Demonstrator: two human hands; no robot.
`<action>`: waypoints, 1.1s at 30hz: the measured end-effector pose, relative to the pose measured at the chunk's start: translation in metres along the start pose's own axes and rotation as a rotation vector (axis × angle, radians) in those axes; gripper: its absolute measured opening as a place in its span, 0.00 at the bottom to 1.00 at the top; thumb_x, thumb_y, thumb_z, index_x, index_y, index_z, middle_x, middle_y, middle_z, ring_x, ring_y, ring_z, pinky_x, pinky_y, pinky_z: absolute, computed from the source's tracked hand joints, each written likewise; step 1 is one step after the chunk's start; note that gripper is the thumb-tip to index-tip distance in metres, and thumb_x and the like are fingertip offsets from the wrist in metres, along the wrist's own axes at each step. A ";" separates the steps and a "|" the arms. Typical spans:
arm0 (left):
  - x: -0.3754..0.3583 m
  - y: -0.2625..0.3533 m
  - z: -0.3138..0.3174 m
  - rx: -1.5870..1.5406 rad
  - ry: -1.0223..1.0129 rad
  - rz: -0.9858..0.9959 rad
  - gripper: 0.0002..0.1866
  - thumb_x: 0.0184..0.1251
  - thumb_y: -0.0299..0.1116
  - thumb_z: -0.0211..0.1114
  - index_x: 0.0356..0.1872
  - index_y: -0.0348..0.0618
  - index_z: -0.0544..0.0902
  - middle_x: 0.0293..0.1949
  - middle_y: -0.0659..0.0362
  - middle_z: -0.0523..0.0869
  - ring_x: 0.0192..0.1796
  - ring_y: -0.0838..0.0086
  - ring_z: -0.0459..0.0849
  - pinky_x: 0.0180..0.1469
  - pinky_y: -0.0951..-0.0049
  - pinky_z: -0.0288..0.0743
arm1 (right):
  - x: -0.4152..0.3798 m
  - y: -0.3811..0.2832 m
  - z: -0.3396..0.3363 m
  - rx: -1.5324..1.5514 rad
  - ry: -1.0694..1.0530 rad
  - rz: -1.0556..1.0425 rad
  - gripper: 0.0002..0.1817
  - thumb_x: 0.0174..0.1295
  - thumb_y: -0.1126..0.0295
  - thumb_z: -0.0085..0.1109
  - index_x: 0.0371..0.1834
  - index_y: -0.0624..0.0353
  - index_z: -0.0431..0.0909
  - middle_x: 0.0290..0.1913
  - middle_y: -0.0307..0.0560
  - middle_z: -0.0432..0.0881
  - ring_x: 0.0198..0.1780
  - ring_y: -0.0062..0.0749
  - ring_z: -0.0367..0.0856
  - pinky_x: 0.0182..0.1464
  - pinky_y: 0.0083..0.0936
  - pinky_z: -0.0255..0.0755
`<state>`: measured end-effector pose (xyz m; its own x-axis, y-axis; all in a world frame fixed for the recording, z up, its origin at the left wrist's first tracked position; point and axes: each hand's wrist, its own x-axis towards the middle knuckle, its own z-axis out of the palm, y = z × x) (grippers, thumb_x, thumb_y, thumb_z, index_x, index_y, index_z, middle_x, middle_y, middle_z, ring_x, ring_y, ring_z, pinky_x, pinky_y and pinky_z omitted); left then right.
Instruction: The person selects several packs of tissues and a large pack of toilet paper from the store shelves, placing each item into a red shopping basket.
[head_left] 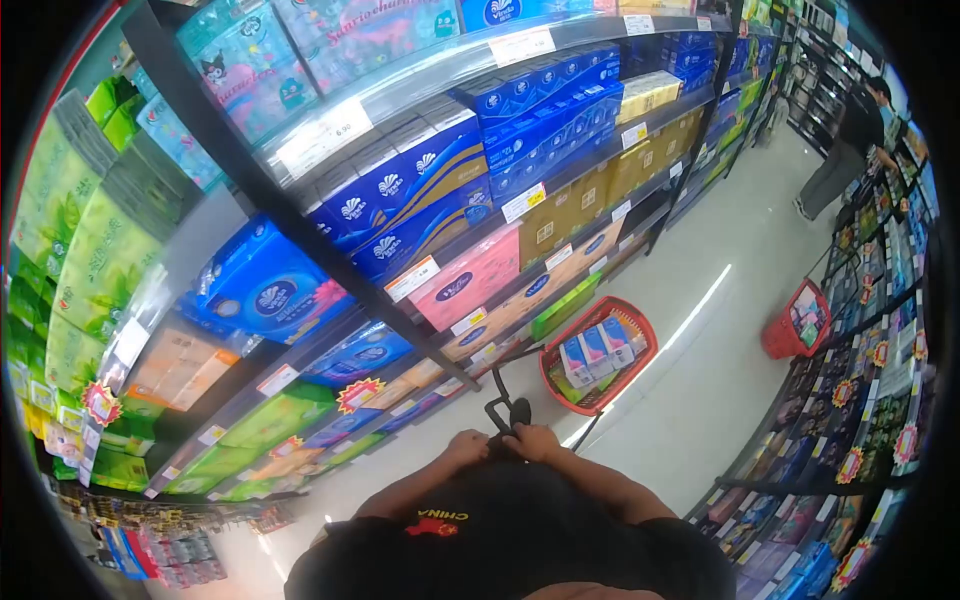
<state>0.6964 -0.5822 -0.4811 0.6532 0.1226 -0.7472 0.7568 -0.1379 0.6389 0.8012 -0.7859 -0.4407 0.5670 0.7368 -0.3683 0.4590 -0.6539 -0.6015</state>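
My left hand [468,447] and my right hand [532,442] are close together at my waist, fingers curled in. Between them is something black; I cannot tell what they grip. Just beyond my hands shows a black frame-like loop [497,408]. A red shopping basket [651,345] stands on the floor ahead, with black bars reaching from its sides. White, blue and pink packs [600,352] lie in it, with a green pack [572,396] along one side.
Shelves [370,125] of tissue packs line my left, including blue Vinda packs [400,185] and a pink pack [465,280]. Another red basket [785,335] with goods stands by the right shelves [850,400]. Farther along the aisle floor [700,290], a person [850,135] faces the right shelves.
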 end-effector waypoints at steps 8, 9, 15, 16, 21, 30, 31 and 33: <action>0.068 0.061 -0.005 -0.165 0.062 -0.061 0.21 0.75 0.45 0.53 0.46 0.33 0.80 0.36 0.50 0.87 0.32 0.68 0.87 0.31 0.70 0.79 | 0.033 0.032 -0.042 -0.036 0.002 -0.005 0.25 0.68 0.43 0.50 0.40 0.56 0.78 0.31 0.60 0.85 0.37 0.59 0.85 0.41 0.51 0.77; 0.075 0.075 -0.005 -0.187 0.045 -0.026 0.22 0.75 0.46 0.53 0.46 0.33 0.80 0.37 0.50 0.87 0.32 0.68 0.87 0.31 0.70 0.79 | 0.039 0.032 -0.051 -0.027 0.000 0.006 0.25 0.68 0.43 0.50 0.39 0.56 0.78 0.31 0.61 0.85 0.37 0.59 0.85 0.42 0.51 0.77; 0.088 0.160 -0.001 -0.291 0.007 0.156 0.24 0.74 0.51 0.54 0.45 0.36 0.78 0.35 0.50 0.86 0.35 0.65 0.87 0.34 0.66 0.80 | 0.065 0.037 -0.098 -0.038 0.068 0.129 0.25 0.70 0.44 0.47 0.39 0.58 0.78 0.31 0.65 0.84 0.37 0.62 0.84 0.41 0.53 0.76; 0.094 0.168 0.000 -0.258 0.009 0.187 0.24 0.73 0.52 0.54 0.44 0.36 0.77 0.34 0.50 0.86 0.35 0.63 0.87 0.35 0.64 0.80 | 0.070 0.039 -0.102 -0.039 0.073 0.141 0.25 0.70 0.44 0.47 0.39 0.58 0.78 0.31 0.65 0.84 0.37 0.63 0.84 0.41 0.53 0.76; 0.123 0.198 -0.001 0.283 0.150 0.349 0.25 0.69 0.52 0.57 0.42 0.34 0.76 0.34 0.43 0.85 0.40 0.50 0.86 0.44 0.56 0.77 | 0.081 0.029 -0.137 -0.070 0.070 0.090 0.25 0.71 0.46 0.46 0.40 0.59 0.78 0.29 0.61 0.84 0.36 0.58 0.85 0.40 0.50 0.77; 0.163 0.225 -0.004 0.421 0.104 0.385 0.27 0.69 0.53 0.56 0.46 0.33 0.75 0.37 0.41 0.86 0.45 0.46 0.85 0.48 0.52 0.76 | 0.113 0.068 -0.135 0.140 0.051 0.231 0.27 0.70 0.44 0.44 0.41 0.61 0.78 0.32 0.64 0.84 0.37 0.61 0.84 0.42 0.52 0.77; 0.164 0.228 -0.002 0.393 0.087 0.348 0.27 0.69 0.53 0.55 0.45 0.33 0.75 0.37 0.42 0.86 0.44 0.45 0.85 0.47 0.52 0.76 | 0.113 0.069 -0.138 0.116 0.064 0.234 0.27 0.71 0.44 0.43 0.40 0.61 0.78 0.32 0.64 0.84 0.38 0.61 0.84 0.43 0.52 0.77; 0.163 0.241 0.000 0.357 0.062 0.322 0.25 0.70 0.52 0.56 0.45 0.34 0.76 0.36 0.44 0.86 0.44 0.50 0.86 0.46 0.55 0.77 | 0.112 0.072 -0.149 0.104 0.032 0.222 0.27 0.71 0.45 0.42 0.41 0.61 0.77 0.32 0.64 0.84 0.39 0.60 0.84 0.44 0.52 0.76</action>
<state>0.9849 -0.5953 -0.4489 0.8614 0.0751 -0.5023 0.4669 -0.5060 0.7252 0.9999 -0.7761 -0.4194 0.6681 0.5699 -0.4784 0.2487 -0.7770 -0.5783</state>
